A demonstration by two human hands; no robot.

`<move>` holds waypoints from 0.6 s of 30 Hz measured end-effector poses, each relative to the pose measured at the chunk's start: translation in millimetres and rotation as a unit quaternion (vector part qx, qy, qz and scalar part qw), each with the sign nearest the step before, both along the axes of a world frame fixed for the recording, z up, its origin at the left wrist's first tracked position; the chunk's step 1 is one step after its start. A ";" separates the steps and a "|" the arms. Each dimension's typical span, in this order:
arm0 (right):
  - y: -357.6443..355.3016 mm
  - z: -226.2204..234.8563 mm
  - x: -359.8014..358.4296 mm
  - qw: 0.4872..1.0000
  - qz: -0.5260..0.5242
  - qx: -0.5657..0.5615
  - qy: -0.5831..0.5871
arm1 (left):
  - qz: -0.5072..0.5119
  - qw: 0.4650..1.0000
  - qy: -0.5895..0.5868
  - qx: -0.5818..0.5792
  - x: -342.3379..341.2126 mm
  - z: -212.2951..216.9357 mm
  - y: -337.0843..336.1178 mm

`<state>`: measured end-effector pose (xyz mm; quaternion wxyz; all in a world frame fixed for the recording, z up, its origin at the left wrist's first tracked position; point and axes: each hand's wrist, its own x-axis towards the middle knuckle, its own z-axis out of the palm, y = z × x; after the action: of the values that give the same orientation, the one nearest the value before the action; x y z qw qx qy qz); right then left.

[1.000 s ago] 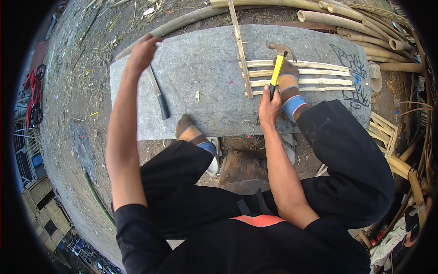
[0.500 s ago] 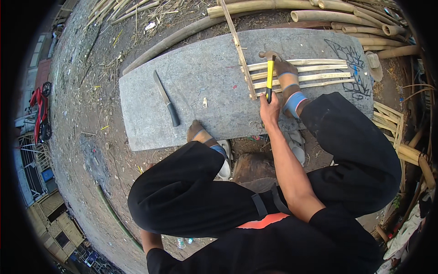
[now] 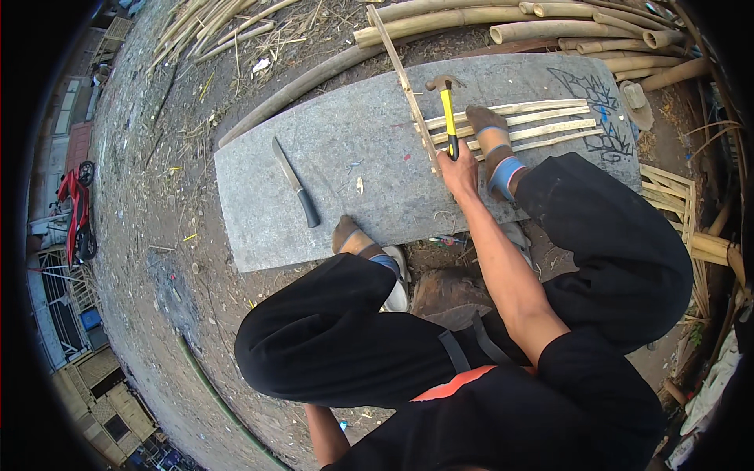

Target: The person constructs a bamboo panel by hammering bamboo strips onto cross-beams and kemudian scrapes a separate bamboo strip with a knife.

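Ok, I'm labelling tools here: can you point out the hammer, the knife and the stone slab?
Yellow-handled claw hammer (image 3: 448, 118), head view, on its yellow handle.
Dark-handled steel knife (image 3: 287, 167), head view, on its blade.
Grey flat stone slab (image 3: 353, 133), head view, on a bare part of its top.

The left hand is hidden below the bent knee; bamboo poles (image 3: 550, 12) run off the top edge.

Your hammer (image 3: 448, 110) has a yellow-and-black handle. Beside it, the bamboo slats (image 3: 542, 124) are pale tan on a speckled grey slab (image 3: 353, 149) with black scribbles. The knife (image 3: 296, 182) handle is black.
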<state>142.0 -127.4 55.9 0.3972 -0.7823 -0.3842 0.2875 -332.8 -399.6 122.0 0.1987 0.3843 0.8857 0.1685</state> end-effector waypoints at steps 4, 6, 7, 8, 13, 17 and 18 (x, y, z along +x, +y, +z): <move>-9.4 12.5 -13.8 0.998 -0.007 -0.005 0.059 | 0.069 0.961 -0.030 0.267 48.0 115.4 45.4; -18.1 8.4 -20.4 0.996 -0.026 -0.001 0.081 | 0.062 0.932 -0.048 0.353 75.8 165.0 66.4; -21.7 10.7 -24.6 0.995 -0.033 0.016 0.095 | 0.050 0.919 -0.060 0.387 90.9 183.3 72.7; -23.6 14.3 -28.1 0.994 -0.033 0.022 0.102 | 0.030 0.907 -0.075 0.413 103.8 194.3 76.9; -11.7 53.1 -36.9 0.990 0.001 0.063 0.123 | -0.142 0.906 0.048 0.395 142.4 209.0 77.7; 4.8 103.2 -34.5 0.988 0.048 0.100 0.110 | -0.204 0.908 0.113 0.349 166.2 219.3 79.3; 7.8 120.0 -31.7 0.983 0.056 0.125 0.120 | -0.224 0.907 0.137 0.330 168.0 221.2 76.7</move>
<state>110.2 -119.6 175.9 0.5184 -0.6636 -0.4095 0.3511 -164.9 -322.9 343.2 -0.0305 0.6354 0.6887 0.3480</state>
